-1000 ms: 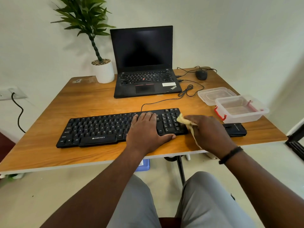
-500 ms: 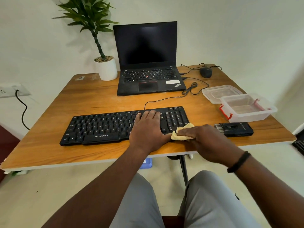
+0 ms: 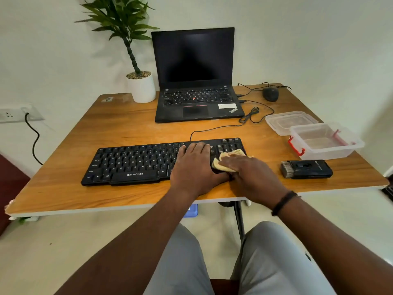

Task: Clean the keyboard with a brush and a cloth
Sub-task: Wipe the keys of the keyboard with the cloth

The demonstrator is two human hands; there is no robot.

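Note:
A black keyboard [image 3: 136, 161] lies along the front of the wooden table [image 3: 131, 128]. My left hand [image 3: 194, 165] rests flat on its right-middle keys, fingers straight. My right hand [image 3: 248, 169] holds a crumpled yellow cloth [image 3: 228, 158] and presses it onto the number pad at the keyboard's right end. The hand covers part of the cloth. A black brush [image 3: 306, 168] lies on the table to the right of the keyboard, apart from both hands.
An open black laptop [image 3: 195, 81] stands behind the keyboard, with a potted plant [image 3: 140, 81] to its left and a mouse [image 3: 270, 94] with loose cables to its right. A clear plastic box [image 3: 325, 141] and its lid [image 3: 291, 121] sit at the right edge.
My right hand has carried the cloth from the keyboard's right edge, down past its front corner, and up onto the number pad. My left hand has stayed on the keys.

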